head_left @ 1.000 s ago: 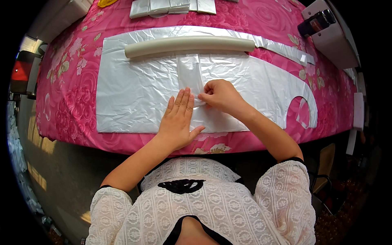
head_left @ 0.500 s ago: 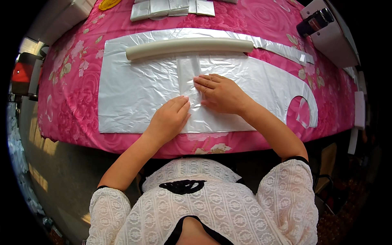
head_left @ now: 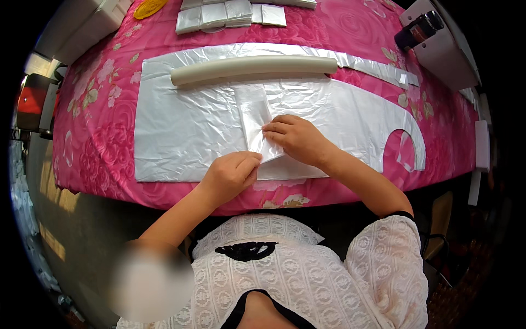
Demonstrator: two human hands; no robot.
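Observation:
A white plastic apron sheet with a neck-hole cutout at its right end lies flat in front of me. On its middle is a narrow folded plastic strip, its near end turned at a slant. My left hand pinches the near end of this strip. The fingers of my right hand are closed on its right edge, slightly farther away; their tips partly hide the plastic. A long pale tube rests across the sheet beyond both hands.
Stacks of folded silvery-white plastic packets sit at the far side of the pink flowered tablecloth. At far right a dark bottle stands by a white box. A yellow dish is at far left.
Both hands have come nearer to me along the folded strip. The strip's near end now lifts and slants to the right between them. The tube stays on the sheet.

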